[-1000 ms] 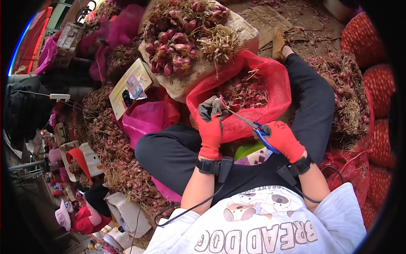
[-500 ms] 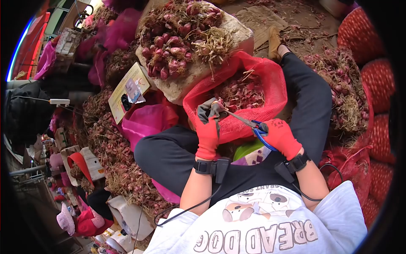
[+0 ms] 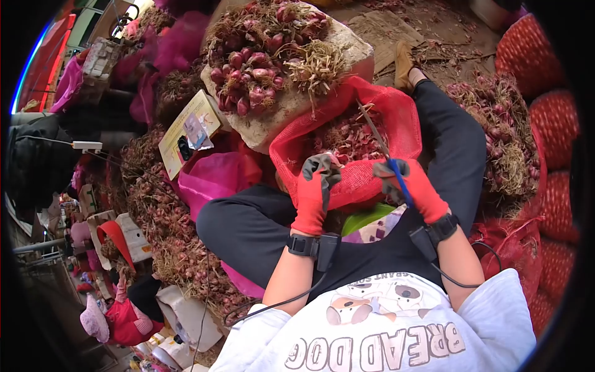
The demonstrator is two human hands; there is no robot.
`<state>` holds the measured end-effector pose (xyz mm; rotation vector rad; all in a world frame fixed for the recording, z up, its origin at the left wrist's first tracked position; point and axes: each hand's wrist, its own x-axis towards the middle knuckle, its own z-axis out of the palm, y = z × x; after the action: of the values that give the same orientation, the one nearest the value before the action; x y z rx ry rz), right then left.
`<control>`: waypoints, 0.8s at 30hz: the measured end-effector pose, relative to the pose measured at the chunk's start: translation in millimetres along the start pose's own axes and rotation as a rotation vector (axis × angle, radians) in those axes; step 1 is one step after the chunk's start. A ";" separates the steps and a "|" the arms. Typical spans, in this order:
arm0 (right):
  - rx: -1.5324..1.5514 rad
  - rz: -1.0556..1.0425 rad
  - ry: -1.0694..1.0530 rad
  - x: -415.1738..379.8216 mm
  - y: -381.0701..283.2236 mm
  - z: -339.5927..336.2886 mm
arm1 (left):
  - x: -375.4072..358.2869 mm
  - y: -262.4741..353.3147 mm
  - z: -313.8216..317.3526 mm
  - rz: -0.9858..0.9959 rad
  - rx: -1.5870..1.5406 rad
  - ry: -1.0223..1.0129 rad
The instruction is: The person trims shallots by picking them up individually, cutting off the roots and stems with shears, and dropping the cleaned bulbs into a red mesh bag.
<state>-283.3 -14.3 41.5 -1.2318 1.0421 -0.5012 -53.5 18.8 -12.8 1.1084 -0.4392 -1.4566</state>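
Note:
My left hand (image 3: 315, 186), in a red glove with grey fingertips, is closed in a pinch at the near side of the red mesh bag (image 3: 286, 137). A small pinkish bit of a shallot (image 3: 336, 160) shows at its fingertips; the rest is hidden by the glove. Scissors (image 3: 374, 129) with blue handles are in my right hand (image 3: 416, 189), also gloved. Their blades look closed and point away from me over the bag. Inside the bag lie loose shallot skins and trimmings (image 3: 356, 133).
Beyond the bag, a pale block (image 3: 350, 49) bears a heap of shallots (image 3: 248, 74). More shallots with dry stalks (image 3: 502, 130) lie at the right, beside full red mesh sacks (image 3: 551, 124). A yellow board (image 3: 170, 149) and pink bag (image 3: 214, 177) are at left. Another person (image 3: 127, 319) sits farther left.
My right hand has drawn the scissors back from my left hand and swung the blades to point away. My left hand has turned slightly and shifted a little right.

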 end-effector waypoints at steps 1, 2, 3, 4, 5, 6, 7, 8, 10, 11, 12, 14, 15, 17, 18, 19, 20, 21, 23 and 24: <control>-0.022 -0.086 0.064 10.5 0.6 12.6 | -4.8 1.1 8.9 -0.073 0.089 -0.037; -0.047 -0.175 0.130 21.9 1.9 21.5 | -5.1 -2.5 11.9 -0.044 0.199 -0.089; -0.108 -0.150 0.135 31.7 6.0 26.9 | -7.3 -7.4 13.0 -0.015 0.307 -0.137; -0.168 -0.125 0.132 42.4 11.2 33.1 | -11.1 -7.8 15.8 0.016 0.415 -0.178; -0.227 -0.104 0.125 51.0 15.2 37.4 | -13.5 -7.8 20.6 0.056 0.346 -0.136; -0.214 -0.125 0.118 55.3 17.7 40.7 | -16.6 -5.0 27.8 0.098 0.279 -0.097; -0.200 -0.145 0.105 58.9 20.0 45.0 | -18.8 0.9 31.4 0.059 0.160 -0.106; -0.186 -0.166 0.087 62.5 22.4 49.3 | -19.2 4.3 31.8 0.023 0.041 -0.111; -0.228 -0.248 0.159 59.9 14.0 55.7 | -14.8 -6.7 30.5 -0.073 -0.087 -0.022; -0.238 -0.244 0.181 55.6 7.5 54.6 | -12.1 -10.9 30.4 -0.121 -0.150 0.018; -0.248 -0.241 0.205 53.7 0.6 55.2 | -10.1 -9.3 31.2 -0.175 -0.112 0.031; -0.316 -0.329 0.252 56.8 17.3 55.6 | -7.5 -6.3 34.2 -0.287 -0.040 0.056; -0.343 -0.356 0.269 54.5 20.5 57.4 | -5.3 -12.9 32.3 -0.321 -0.002 0.141; -0.359 -0.380 0.304 52.6 21.8 60.6 | -1.2 -23.1 25.5 -0.320 0.034 0.143; -0.345 -0.378 0.323 51.7 17.2 63.8 | -1.6 -19.9 26.7 -0.319 0.052 0.145; -0.330 -0.375 0.343 51.1 13.4 65.7 | -2.2 -16.9 28.6 -0.286 0.072 0.135; -0.373 -0.367 0.334 51.4 10.8 65.6 | -2.8 -13.8 31.8 -0.254 0.094 0.123; -0.416 -0.358 0.326 52.3 8.2 64.3 | -3.6 -9.8 35.4 -0.222 0.115 0.108; -0.447 -0.302 0.303 53.9 7.2 62.4 | -5.0 -5.4 31.3 -0.154 0.277 0.032; -0.434 -0.256 0.287 54.1 8.2 61.3 | -6.5 -1.9 27.2 -0.121 0.358 -0.008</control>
<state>-206.9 -23.1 12.6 -1.7280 1.2860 -0.6864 -77.8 16.4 1.1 1.4334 -0.6662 -1.5241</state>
